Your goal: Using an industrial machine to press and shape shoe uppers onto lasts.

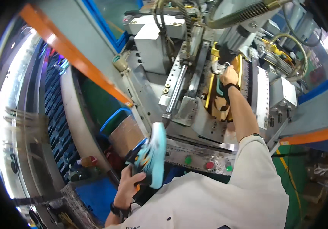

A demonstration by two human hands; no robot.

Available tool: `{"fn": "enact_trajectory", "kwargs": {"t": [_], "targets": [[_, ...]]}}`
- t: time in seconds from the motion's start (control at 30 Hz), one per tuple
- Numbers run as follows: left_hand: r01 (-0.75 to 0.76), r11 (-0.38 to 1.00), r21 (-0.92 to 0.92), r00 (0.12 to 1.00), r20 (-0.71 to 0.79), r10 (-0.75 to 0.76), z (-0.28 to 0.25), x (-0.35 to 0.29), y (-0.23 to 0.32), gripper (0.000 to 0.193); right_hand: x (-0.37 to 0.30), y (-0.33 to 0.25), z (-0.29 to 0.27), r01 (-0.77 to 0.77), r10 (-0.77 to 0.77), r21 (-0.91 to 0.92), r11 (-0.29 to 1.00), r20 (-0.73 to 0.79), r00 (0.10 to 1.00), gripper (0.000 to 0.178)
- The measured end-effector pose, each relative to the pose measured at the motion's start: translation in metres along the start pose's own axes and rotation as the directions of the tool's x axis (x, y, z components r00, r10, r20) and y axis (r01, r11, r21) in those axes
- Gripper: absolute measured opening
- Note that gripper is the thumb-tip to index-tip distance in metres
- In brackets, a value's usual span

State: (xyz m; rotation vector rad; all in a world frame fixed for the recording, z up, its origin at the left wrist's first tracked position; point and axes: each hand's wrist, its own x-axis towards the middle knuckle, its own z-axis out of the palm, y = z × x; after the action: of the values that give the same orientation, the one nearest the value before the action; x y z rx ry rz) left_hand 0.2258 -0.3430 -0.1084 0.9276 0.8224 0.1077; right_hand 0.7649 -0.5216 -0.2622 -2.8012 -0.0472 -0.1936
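Note:
My left hand (127, 187) is wrapped round the heel end of a sneaker (154, 156), which stands tilted with its toe up. Its sole is pale teal and white; the upper is dark with orange marks. My right hand (229, 76) reaches into the machine (190, 76), fingers curled beside a whitish metallic piece (218, 68) under the dark press head (229, 47). What these fingers grip is hidden. A teal strip (220, 87) shows just below that hand, between the yellow-edged side walls (211, 91) of the machine's bay.
A front panel carries green buttons (188, 159) and a red button (209, 165). Hoses (244, 17) arch over the machine. An orange bar (76, 57) slants down at left, beside a conveyor (59, 118) with dark slats. A blue-rimmed bin (114, 118) stands below the bar.

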Motion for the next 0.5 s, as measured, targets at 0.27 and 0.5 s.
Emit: {"fn": "enact_trajectory", "kwargs": {"t": [0.27, 0.5], "targets": [[-0.254, 0.927, -0.277, 0.879, -0.465, 0.102, -0.055, -0.105, -0.100, 0.041, -0.151, -0.056, -0.088, 0.493, -0.515, 0.445, 0.748, -0.078, 0.853, 0.024], [-0.251, 0.830, -0.498, 0.879, -0.476, -0.020, -0.034, -0.131, -0.154, 0.039, -0.369, -0.006, -0.026, 0.676, -0.881, 0.613, 0.409, 0.073, 0.467, 0.010]]}}
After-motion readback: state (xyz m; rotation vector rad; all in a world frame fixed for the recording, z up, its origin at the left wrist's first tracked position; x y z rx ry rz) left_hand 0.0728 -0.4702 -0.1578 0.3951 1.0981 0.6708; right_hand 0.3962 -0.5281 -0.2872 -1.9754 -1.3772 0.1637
